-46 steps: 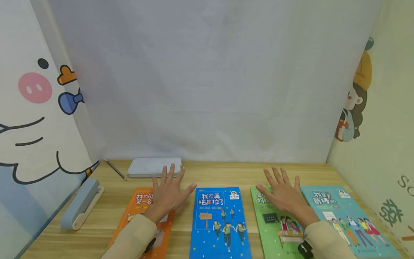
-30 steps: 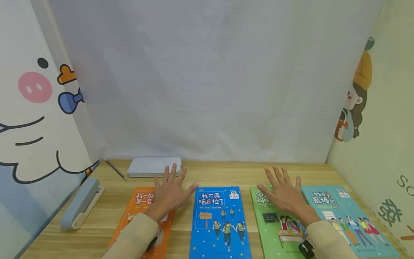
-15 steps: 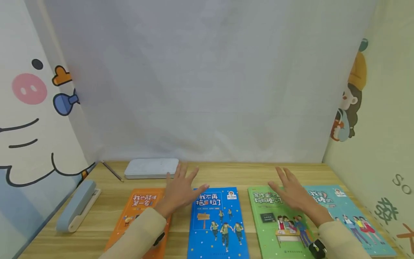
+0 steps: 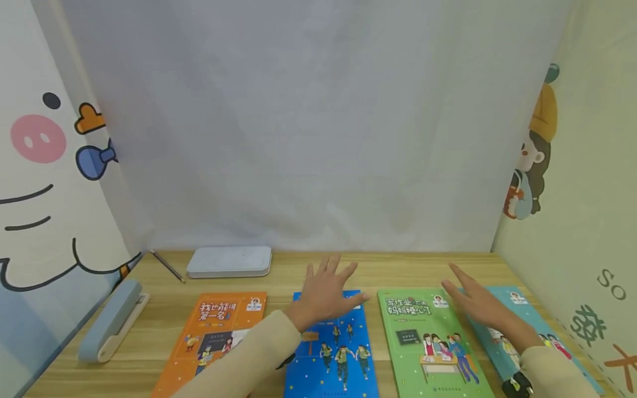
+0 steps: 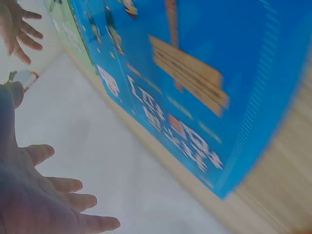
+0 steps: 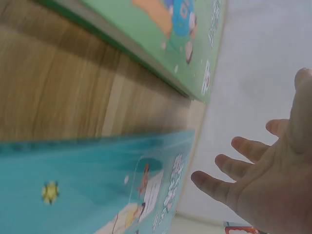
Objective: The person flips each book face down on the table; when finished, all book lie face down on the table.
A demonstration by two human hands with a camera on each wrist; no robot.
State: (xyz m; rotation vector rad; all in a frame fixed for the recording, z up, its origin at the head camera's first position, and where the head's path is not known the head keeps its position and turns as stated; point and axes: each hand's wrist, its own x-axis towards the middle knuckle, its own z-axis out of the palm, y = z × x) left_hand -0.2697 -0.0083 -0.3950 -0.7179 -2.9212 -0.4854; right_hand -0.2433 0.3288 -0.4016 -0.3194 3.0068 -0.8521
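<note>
My left hand [image 4: 325, 293] hovers with spread fingers over the top of the blue book [image 4: 330, 359], holding nothing. In the left wrist view the blue book [image 5: 161, 83] lies apart from the fingers. My right hand [image 4: 480, 304] is held above the gap between the green book [image 4: 433, 342] and the teal book [image 4: 505, 331], its fingers straight. The right wrist view has both the green book [image 6: 195, 44] and the teal book [image 6: 87, 185] below that hand. Left of the blue book lies an orange book [image 4: 209, 337], partly covered by the left sleeve.
A white pencil case [image 4: 230, 261] lies at the back left of the wooden table [image 4: 398, 271], beside a pencil [image 4: 168, 266]. At the left edge stands a blue-grey stapler [image 4: 111, 323]. A pale curtain [image 4: 318, 138] closes the back, with printed panels on both sides.
My left hand has moved right, from over the orange book to over the blue one. My right hand has shifted right and turned on its side. The view has swung slightly right.
</note>
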